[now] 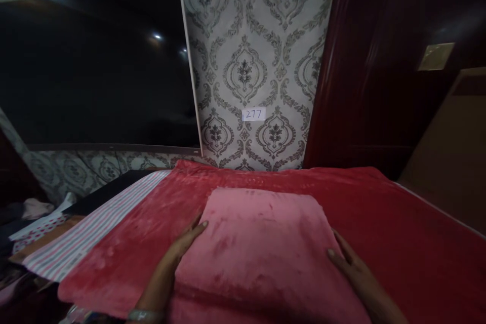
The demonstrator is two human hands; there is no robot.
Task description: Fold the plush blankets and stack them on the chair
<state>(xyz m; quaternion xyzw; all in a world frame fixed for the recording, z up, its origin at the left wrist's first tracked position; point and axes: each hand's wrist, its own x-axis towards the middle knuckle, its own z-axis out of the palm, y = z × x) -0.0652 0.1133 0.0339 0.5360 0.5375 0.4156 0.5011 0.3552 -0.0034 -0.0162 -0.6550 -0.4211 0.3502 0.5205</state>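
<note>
A folded pink blanket (261,243) with a plush-looking surface lies in front of me on a red blanket (410,243). At its left side is my left hand (186,240), thumb on the top face and the other fingers mostly hidden by the edge. My right hand (349,260) grips the opposite side the same way, thumb resting near the rim of the fold. The near end of the pink blanket runs out of the bottom of the view, in shadow. A band circles my left wrist.
A striped cloth (110,217) sticks out from under the red blanket on the left. Behind are a large dark screen (98,71), patterned wallpaper with a paper label (253,114) reading 277, and dark red panelling (364,61). A cardboard-coloured panel (451,147) stands at right.
</note>
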